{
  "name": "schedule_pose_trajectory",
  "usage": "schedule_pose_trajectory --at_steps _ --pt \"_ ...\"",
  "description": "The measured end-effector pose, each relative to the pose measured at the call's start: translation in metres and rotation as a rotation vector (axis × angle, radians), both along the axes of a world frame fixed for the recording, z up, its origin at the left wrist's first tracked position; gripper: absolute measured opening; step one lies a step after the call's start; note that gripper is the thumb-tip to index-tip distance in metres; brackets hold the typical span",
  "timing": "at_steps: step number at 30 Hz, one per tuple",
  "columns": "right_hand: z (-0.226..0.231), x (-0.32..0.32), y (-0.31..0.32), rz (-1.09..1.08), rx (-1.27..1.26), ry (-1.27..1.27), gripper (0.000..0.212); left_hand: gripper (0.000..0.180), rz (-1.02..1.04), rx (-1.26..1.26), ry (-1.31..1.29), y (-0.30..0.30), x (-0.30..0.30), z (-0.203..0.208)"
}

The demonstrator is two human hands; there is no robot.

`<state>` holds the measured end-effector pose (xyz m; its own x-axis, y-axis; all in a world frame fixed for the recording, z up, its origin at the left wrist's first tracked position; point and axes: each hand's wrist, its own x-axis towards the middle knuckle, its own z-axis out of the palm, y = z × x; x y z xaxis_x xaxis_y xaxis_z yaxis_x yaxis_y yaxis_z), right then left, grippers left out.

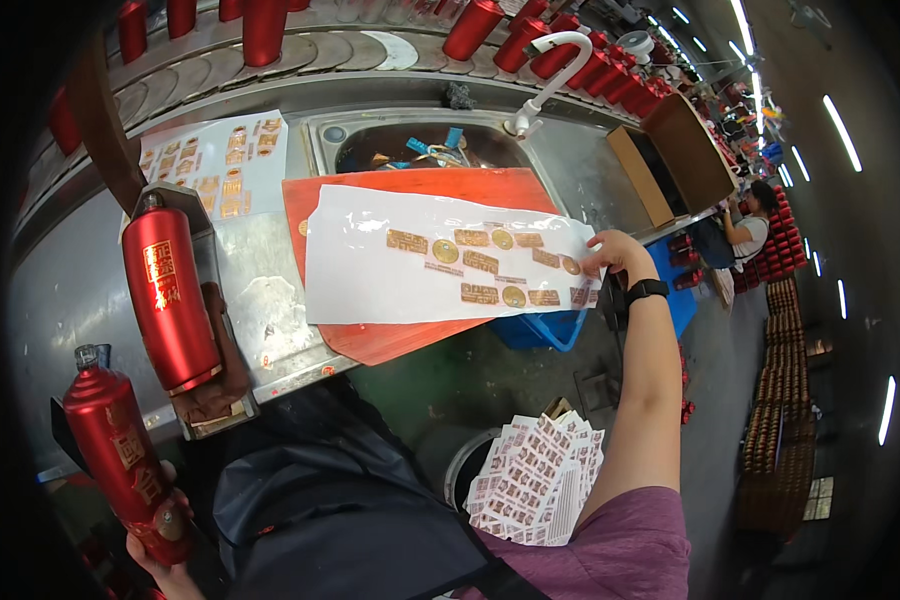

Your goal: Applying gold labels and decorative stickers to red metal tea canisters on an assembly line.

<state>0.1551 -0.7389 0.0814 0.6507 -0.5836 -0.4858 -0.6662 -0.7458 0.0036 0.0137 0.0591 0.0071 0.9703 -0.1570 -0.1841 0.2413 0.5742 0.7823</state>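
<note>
1. Currently, the left hand [155, 570] is wrapped round the lower part of a red bottle [118, 445], fingers curled against it. The bottle leans, neck toward the upper left, beside the bench's front edge.
2. The right hand [615, 254], a black band [648, 290] at its wrist, has thumb and fingers drawn nearly together at the right edge of a label sheet [355, 265]. The palm is hidden.
3. The sheet, white with gold labels, lies across a red board [390, 340], which juts past the bench [270, 300].
4. A second bottle [170, 290] leans in a brown stand [228, 345] on the left; another sheet [270, 180] lies behind it.
5. Behind the board: a sink [400, 115] holding blue scraps [417, 146], with a white tap [560, 83]. A carton [638, 178] stands at right.
6. Below, a fanned stack of printed sheets [538, 480] sits near the right forearm; its support cannot be made out.
</note>
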Motion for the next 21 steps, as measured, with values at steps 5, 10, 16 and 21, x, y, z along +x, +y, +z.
schedule_pose_trajectory --at_steps 5,10,16,21 --pt "-0.013 0.013 0.013 0.304 -0.990 -0.370 0.028 0.099 0.015 -0.026 -0.002 -0.015 0.008 0.006" --pt "0.012 0.007 0.121 0.704 -0.400 -0.697 0.031 0.093 -0.091 -0.104 -0.061 -0.028 0.016 0.006" --pt "0.002 -0.014 0.305 0.882 0.404 -0.761 0.037 0.105 0.038 0.027 0.025 -0.021 0.000 0.017" --pt "-0.002 -0.037 0.420 0.545 1.367 -0.378 0.075 0.099 -0.071 0.085 -0.059 -0.057 0.039 0.040"
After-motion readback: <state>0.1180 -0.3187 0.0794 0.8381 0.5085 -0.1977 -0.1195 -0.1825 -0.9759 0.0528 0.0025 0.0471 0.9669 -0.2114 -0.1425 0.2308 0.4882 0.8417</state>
